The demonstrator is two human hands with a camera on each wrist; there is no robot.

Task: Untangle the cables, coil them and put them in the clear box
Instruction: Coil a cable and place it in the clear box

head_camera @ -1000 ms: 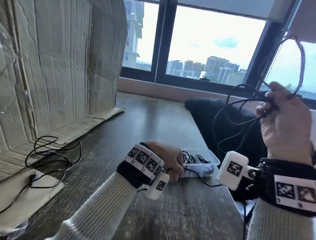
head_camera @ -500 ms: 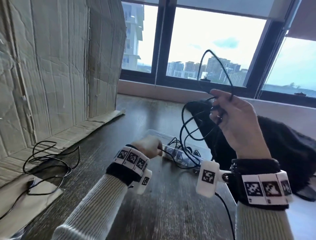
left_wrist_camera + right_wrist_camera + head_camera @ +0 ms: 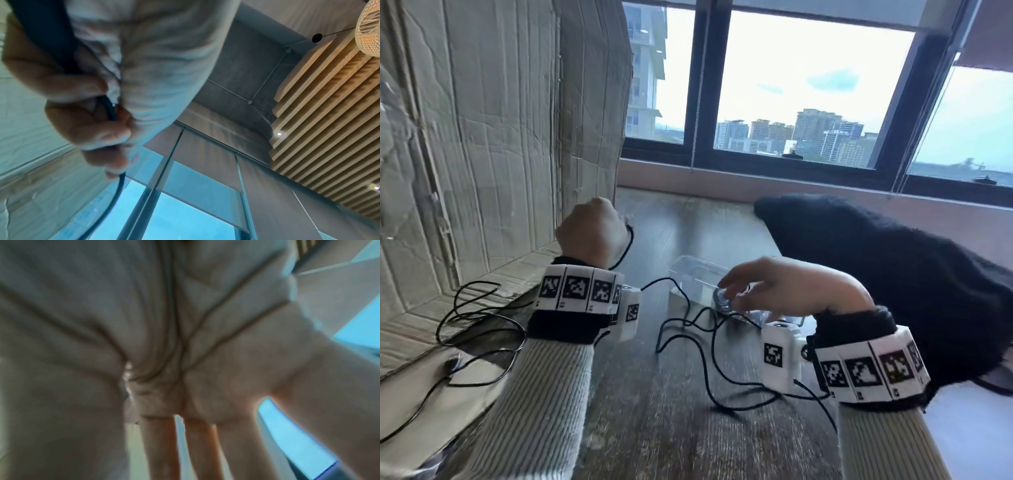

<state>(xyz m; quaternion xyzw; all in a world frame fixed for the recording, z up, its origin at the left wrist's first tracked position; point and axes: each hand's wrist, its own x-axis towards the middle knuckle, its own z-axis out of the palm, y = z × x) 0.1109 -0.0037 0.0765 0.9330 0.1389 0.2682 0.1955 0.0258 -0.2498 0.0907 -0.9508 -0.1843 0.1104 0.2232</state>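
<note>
My left hand [image 3: 592, 233] is raised in a fist beside the cardboard wall, and it grips a thin black cable [image 3: 629, 245]. In the left wrist view the fingers [image 3: 88, 129] curl round this cable [image 3: 111, 112]. From the fist the cable drops to the table and winds in loose bends [image 3: 688, 342] in front of the clear box [image 3: 690, 270]. My right hand [image 3: 774, 291] is low over the box, fingers spread on a dark coil [image 3: 722, 299] inside it. The right wrist view shows the fingers [image 3: 156, 443] straight, holding nothing.
A second tangled black cable [image 3: 476, 315] lies at the left on a cardboard flap. A tall cardboard wall [image 3: 500, 137] stands along the left side. A black fuzzy cloth [image 3: 893, 274] covers the table's right side, behind the box. Windows run across the back.
My right hand, held high with a bundle of cable loops, has come down onto the clear box. My left hand has risen up and left, drawing the cable with it.
</note>
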